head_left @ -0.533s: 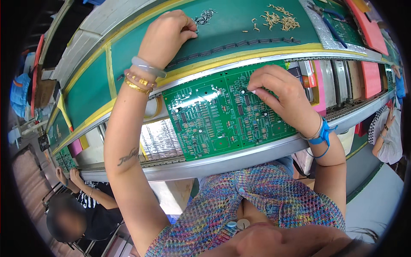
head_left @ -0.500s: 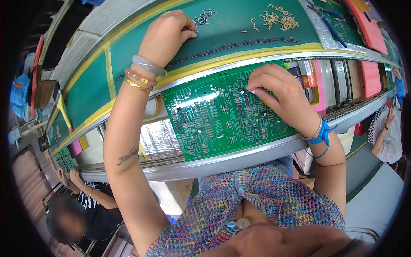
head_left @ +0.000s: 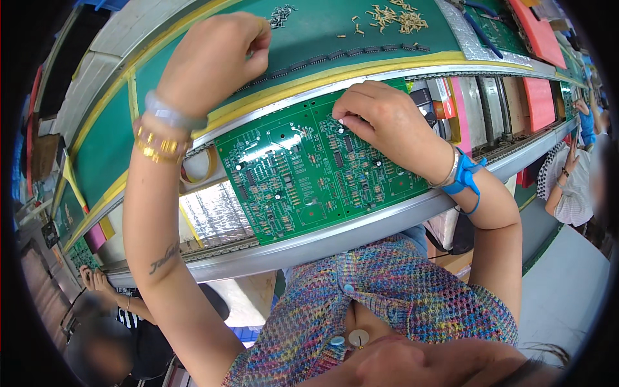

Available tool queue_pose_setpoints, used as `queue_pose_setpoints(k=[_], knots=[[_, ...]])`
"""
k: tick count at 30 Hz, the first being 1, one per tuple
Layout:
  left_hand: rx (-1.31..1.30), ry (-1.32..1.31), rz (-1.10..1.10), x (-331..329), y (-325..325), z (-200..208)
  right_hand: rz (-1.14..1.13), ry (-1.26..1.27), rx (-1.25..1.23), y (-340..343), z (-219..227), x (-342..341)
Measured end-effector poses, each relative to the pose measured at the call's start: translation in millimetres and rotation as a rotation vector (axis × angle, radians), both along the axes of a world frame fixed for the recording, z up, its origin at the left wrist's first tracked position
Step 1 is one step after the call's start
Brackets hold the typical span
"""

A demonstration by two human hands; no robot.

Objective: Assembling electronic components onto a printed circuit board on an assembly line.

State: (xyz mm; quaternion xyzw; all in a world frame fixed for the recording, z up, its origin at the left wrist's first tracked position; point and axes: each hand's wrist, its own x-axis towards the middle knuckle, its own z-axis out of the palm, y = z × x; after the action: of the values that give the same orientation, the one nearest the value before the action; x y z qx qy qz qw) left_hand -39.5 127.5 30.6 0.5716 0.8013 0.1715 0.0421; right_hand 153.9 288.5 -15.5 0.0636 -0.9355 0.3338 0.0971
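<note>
A large green circuit board [head_left: 316, 171] lies on the conveyor rail [head_left: 335, 235] along the near edge of the green worktop [head_left: 335, 32], its long side following the rail. The right hand [head_left: 380, 119] rests on the board's far right corner, fingers curled and fingertips [head_left: 345, 121] pressed down against the board; whether a small part is pinched there cannot be told. A blue wrist strap [head_left: 465, 177] circles that wrist, beside a thin metal bangle.

The left hand [head_left: 216, 55] is raised over the worktop beyond the board, closed into a loose fist with the fingertips pinched together near a row of small dark components [head_left: 361, 50] lined up along the worktop's near edge. What it grips, if anything, is too small to see. Its wrist carries a clear bangle and gold bracelets [head_left: 155, 142].

Further back on the worktop lie a heap of pale small components [head_left: 393, 16] and a smaller dark cluster [head_left: 282, 13]. A roll of tape [head_left: 196, 169] sits just beside the board's left edge. Red trays [head_left: 535, 32] stand toward the worktop's far right corner. Other people sit at the lower left and the right edge.
</note>
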Motion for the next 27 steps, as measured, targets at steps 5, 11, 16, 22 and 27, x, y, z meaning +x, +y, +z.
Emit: queue_pose_setpoints(k=[5,11,16,22,27], knots=[[0.199,-0.173,0.038,37.3,-47.6,7.0,0.028,0.004,0.007,-0.6,-1.9,0.1],[0.140,-0.452,0.248,67.0,-100.3,-1.9,0.022,0.017,0.044,-0.3,-1.3,0.8],[0.181,-0.638,0.383,79.2,-122.5,-22.9,0.079,0.025,0.059,-3.1,-3.4,-1.8],[0.249,-0.716,0.461,80.0,-121.4,-25.9,0.098,0.017,0.074,-1.9,-3.7,-1.1],[0.223,-0.699,0.436,80.1,-123.1,-24.7,0.099,0.078,0.038,0.7,5.3,-9.6]])
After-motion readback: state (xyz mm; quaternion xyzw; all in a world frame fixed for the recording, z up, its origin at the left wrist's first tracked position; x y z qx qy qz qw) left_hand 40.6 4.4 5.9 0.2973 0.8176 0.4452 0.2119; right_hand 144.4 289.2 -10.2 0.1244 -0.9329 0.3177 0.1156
